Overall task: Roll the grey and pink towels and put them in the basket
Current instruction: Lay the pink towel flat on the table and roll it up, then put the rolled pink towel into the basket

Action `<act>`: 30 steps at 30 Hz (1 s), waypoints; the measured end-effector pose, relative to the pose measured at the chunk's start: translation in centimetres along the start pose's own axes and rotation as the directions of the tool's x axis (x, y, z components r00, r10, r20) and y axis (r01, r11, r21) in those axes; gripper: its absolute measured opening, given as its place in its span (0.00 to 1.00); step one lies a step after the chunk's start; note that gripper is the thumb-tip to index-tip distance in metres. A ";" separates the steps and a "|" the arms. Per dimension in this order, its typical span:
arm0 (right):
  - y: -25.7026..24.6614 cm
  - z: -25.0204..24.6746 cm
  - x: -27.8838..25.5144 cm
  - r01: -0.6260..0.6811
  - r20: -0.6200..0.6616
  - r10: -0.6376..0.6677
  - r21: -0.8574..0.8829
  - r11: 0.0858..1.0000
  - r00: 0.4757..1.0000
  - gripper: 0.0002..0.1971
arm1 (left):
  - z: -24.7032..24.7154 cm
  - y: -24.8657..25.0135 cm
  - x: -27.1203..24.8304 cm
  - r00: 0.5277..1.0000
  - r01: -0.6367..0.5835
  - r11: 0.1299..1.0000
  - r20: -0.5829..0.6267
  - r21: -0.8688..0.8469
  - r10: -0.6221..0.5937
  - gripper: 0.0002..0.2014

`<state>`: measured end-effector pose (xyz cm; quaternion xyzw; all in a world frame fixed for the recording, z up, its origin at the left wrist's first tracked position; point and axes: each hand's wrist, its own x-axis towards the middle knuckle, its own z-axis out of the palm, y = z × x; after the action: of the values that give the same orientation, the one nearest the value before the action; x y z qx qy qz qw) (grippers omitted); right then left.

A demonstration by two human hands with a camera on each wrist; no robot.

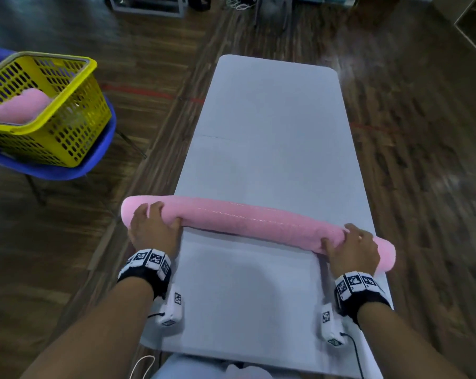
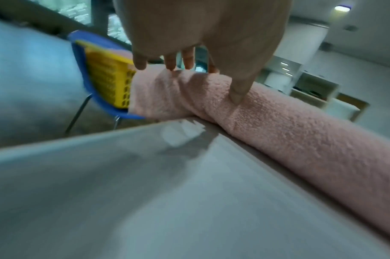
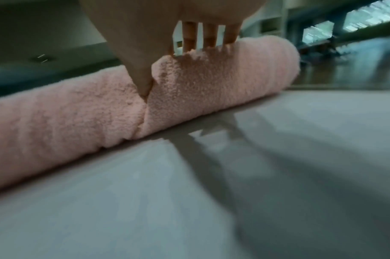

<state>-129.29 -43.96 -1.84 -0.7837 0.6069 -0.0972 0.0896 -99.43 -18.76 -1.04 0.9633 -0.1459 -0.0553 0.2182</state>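
Pink towel (image 1: 258, 224) rolled into long cylinder, lying across near end of grey table (image 1: 272, 127), lower centre of head view, both ends overhanging table edges. Left hand (image 1: 152, 228) clasps left end, right hand (image 1: 351, 250) right end — fingers over top, thumbs dug into near side. Judgement: roll looks complete; lift with even squeeze so layers stay tight, support sagging middle. Yellow basket (image 1: 75, 124) upper left on blue chair (image 1: 105, 149) — pink roll already inside.

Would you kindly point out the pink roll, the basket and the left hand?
pink roll (image 1: 258, 221): head view, middle of its upper side.
basket (image 1: 75, 132): head view, near perforated wall.
left hand (image 1: 152, 228): head view, back of the hand.
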 end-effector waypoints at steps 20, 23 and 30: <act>-4.0 0.3 1.5 -0.839 0.584 0.623 0.487 0.244 0.520 0.31 | 0.6 -1.9 8.8 0.724 0.657 0.203 0.531 -0.726 -0.441 0.26; -6.4 -1.5 1.5 -0.731 0.401 0.683 0.617 0.292 0.611 0.31 | -2.0 1.7 10.1 0.849 0.510 0.310 0.413 -0.803 -0.329 0.19; -17.6 -10.6 4.7 -0.085 -0.044 0.195 0.792 0.604 0.980 0.27 | -13.3 14.2 12.0 0.979 -0.127 0.626 0.003 -0.769 0.202 0.22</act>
<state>-114.46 -44.44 13.14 -0.6072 0.5667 -0.3951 0.3924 -89.39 -29.25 16.60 0.7596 -0.2055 -0.1343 0.6022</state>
